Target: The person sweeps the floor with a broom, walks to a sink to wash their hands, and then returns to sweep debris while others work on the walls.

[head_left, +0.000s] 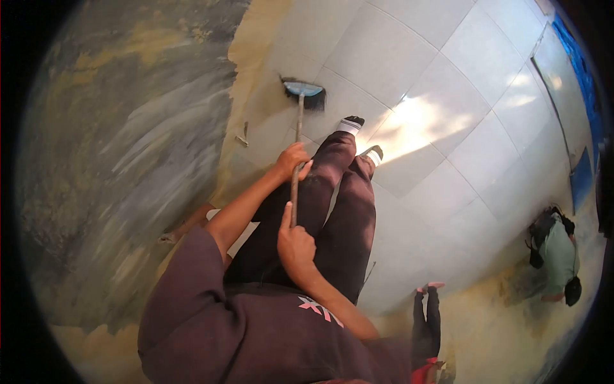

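A broom (299, 137) with a long thin handle, a light blue head and dark bristles reaches out in front of me, its bristles over the pale tiled floor near my feet. Partway down the handle, my left hand (294, 161) is closed around it. My right hand (297, 248) grips the handle's near end, with one digit stretched along it. Both hands are above my dark trousers (332, 211). Whether the bristles press on the tiles cannot be made out.
At left rises a grey and yellow smeared wall (134, 128). A small thin object (243, 136) lies by its base. A person in light green (558, 256) bends down at far right; another person's dark-clad legs (426, 323) show lower right. Blue sheeting (579, 70) hangs upper right.
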Tool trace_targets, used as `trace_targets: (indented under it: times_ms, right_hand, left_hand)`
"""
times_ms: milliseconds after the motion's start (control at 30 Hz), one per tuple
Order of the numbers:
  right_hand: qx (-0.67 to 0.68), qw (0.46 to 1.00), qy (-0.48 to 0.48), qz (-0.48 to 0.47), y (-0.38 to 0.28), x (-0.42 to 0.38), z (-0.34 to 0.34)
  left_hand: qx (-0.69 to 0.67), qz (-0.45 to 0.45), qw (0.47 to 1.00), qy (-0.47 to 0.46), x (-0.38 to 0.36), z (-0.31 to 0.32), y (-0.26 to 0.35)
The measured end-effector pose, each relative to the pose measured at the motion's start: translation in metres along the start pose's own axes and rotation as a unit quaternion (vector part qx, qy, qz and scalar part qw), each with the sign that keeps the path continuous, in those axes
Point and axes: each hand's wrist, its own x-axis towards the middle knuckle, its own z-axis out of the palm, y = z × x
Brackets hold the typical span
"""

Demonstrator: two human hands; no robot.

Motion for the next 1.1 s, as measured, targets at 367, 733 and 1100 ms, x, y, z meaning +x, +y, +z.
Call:
trace_targets:
  times_ms: [367,733,1100]
  right_hand:
    - [0.108,0.987,-0.064,-0.095,0.016,0.008,0.007]
    - [0.298,0.954,0.030,0.003,0.143,-0.074,-0.028]
    - [0.478,0.847,0.233,0.025,0.372,-0.195,-0.018]
  left_hand:
    - [0.052,-0.140,0.988,-0.026,-0.099,-0.018,-0.021]
    - [0.123,0.040,0.955,-0.266,0.022,0.001,0.132]
    - [0.165,0.257,0.941,-0.147,0.111,0.184,0.352]
